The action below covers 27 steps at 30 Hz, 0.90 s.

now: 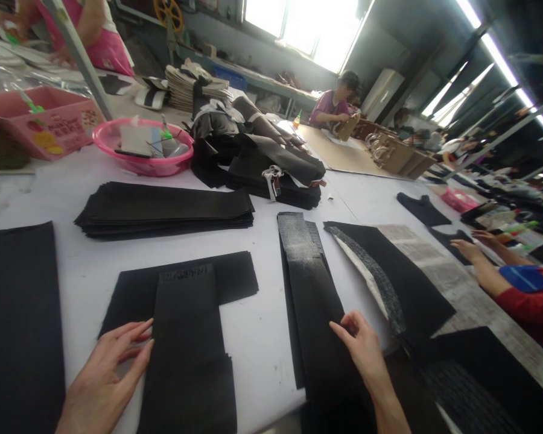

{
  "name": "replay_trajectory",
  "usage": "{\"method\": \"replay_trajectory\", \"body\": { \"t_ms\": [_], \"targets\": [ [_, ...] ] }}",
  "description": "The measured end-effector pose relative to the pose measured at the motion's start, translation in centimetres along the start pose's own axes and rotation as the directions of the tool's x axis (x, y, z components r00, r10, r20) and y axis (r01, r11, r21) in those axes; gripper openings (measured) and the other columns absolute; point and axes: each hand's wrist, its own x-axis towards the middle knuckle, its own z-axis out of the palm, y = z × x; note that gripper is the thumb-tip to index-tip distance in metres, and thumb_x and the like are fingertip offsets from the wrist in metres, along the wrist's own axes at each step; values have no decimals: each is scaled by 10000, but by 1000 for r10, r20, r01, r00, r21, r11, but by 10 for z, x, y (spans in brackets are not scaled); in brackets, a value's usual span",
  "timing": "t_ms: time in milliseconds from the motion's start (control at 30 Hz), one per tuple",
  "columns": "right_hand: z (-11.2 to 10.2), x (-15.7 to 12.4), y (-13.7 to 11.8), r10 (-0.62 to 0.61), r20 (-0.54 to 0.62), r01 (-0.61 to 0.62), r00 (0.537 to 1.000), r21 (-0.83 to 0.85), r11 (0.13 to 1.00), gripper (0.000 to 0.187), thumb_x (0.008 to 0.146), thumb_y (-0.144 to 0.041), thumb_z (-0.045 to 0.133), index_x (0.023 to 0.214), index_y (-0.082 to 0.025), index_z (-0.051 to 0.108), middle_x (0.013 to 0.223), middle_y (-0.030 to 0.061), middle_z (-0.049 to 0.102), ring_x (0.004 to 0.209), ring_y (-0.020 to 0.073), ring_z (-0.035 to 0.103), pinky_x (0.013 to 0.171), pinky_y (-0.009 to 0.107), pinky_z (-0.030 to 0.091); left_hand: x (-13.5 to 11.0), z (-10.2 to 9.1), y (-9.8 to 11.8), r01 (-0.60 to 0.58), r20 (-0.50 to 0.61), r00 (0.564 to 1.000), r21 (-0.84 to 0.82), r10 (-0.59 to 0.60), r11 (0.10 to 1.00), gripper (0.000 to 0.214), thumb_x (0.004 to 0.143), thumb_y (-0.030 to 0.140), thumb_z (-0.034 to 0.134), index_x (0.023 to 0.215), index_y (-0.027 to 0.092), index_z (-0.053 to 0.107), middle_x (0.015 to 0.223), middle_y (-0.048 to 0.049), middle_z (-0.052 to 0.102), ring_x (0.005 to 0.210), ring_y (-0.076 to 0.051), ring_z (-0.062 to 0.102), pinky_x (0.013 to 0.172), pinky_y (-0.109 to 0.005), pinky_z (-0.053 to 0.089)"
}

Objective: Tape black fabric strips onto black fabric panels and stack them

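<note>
My left hand [106,374] lies flat with fingers stretched out, resting on the left edge of a narrow black fabric strip [190,355] that lies across a wider black piece [235,277]. My right hand [362,346] is at the near right, fingers curled and pinching the edge of a long black strip [312,289] that has a pale glued band at its far end. Just right of it a black piece [402,283] lies with its patterned edge folded up.
A stack of black strips [163,211] sits mid-table, a pink basin [142,147] and pink box [49,120] behind it. Folded black and grey pieces [271,163] pile at centre. A large black sheet [18,325] lies left. Another person's arm [493,265] reaches in from the right; other people work farther back.
</note>
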Motion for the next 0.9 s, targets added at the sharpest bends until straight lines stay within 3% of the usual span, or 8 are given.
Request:
{"method": "replay_trajectory", "body": {
  "t_ms": [133,300,433,533,733,833,900],
  "targets": [
    [0,-7,-2,48,-93,-72,995,-283,956,239,838,-474,549,916,-250,582,871,27,680,791,241,647,594,311,401,-1,-1,-1,6,0,1000,24,-6,1000,461,854,636,461,1150,306,590,1194,-27,582,781,-176,685,671,-290,564],
    [9,-20,-2,-92,-126,26,988,-448,893,247,932,-383,458,1052,-226,608,1005,63,691,886,252,646,639,334,429,-2,-2,1,-6,3,1000,7,6,1000,468,848,641,478,1160,310,590,1194,-22,581,782,-174,679,675,-292,555],
    [17,-28,-4,-181,-151,69,972,-552,831,285,972,-317,405,1131,-189,604,1047,99,686,911,263,639,724,363,442,-2,-2,5,-14,-13,1000,8,14,1000,487,843,652,474,1160,303,595,1172,-28,590,755,-168,670,569,-262,532],
    [17,-31,-8,-202,-164,81,966,-548,833,320,991,-344,360,1124,-184,604,1050,103,680,910,266,634,731,374,452,-3,-5,11,-15,-18,1000,40,16,999,488,853,646,457,1151,288,601,1169,-36,591,751,-167,657,503,-242,504],
    [9,-42,-27,-304,-69,252,950,-402,880,407,983,-510,347,1107,-209,591,1099,95,647,1016,274,595,854,416,470,-7,-19,41,-32,-14,999,147,34,989,442,900,567,434,1199,274,574,1209,-33,577,873,-183,625,533,-231,478],
    [19,-59,-40,-295,-7,273,955,-360,892,424,943,-556,421,1156,-212,549,1169,107,608,1070,287,566,848,420,491,-9,-18,60,-93,20,996,106,91,990,393,909,526,451,1182,275,581,1180,-28,588,923,-193,612,504,-222,454],
    [30,-71,-47,-286,3,267,958,-374,888,439,916,-548,486,1190,-206,517,1227,131,571,1101,321,543,828,452,498,-10,-12,70,-178,60,983,57,174,982,353,918,481,466,1176,272,586,1177,-35,586,987,-207,600,598,-237,494]
  ]
}}
